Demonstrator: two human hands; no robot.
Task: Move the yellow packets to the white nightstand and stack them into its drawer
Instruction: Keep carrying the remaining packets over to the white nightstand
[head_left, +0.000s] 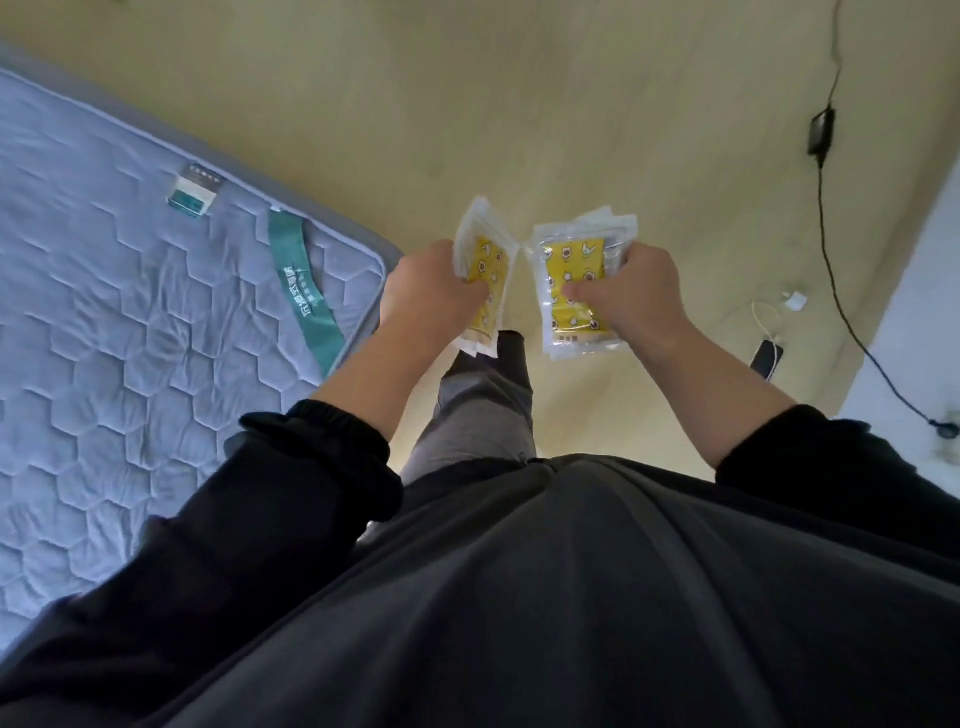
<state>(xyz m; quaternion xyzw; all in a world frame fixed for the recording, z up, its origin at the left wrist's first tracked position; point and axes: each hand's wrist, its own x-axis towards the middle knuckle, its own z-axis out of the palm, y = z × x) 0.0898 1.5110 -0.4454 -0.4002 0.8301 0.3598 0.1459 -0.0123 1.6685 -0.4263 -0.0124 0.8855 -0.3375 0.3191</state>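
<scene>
standing on wood floor (571, 104) next to bed (130, 312), got bunch of yellow packets in each hand. my left hand (434, 291) curled tight round one stack (488, 270), right hand (631, 296) gripping other stack (571, 280), thumb on front. both held out over floor, stacks nearly touching

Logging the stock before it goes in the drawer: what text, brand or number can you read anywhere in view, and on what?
Nothing reads with certainty.
Green band on the mattress: white characters, too blurred.
Small tag beside it: tiny print, unreadable.
Right stack of yellow packets: small print near the lower edge, blurred.
Left stack of yellow packets: only pictures show.
</scene>
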